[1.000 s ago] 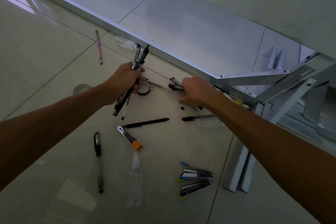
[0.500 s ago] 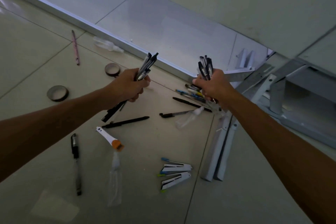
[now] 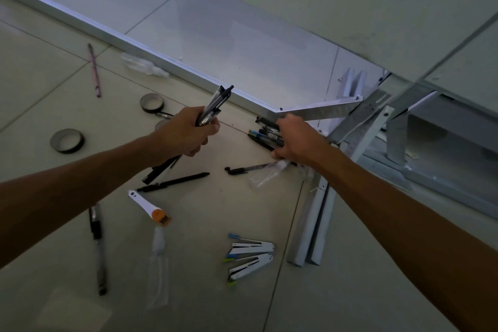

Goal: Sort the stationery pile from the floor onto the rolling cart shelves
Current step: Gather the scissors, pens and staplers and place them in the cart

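Presently the collecting step is in hand: a bundle of pens is held upright in the left hand, whose grip is clenched round it, the tips pointing up and away and the tails sticking out below the fist. A second cluster of pens lies on the floor just beside the metal frame, and the right hand is laid over it with fingers curled down onto the pens; whether they are already grasped cannot be told, since the fingertips are hidden.

Around these, more stationery is left on the floor: a black pen, another black pen, a white and orange cutter, two staplers, two tape rolls, a pink pencil and clear bottles.

The next move is judged to call for the floor cluster being gathered firmly and lifted, then both bundles carried to a cart shelf; the cart itself cannot be made out with certainty.
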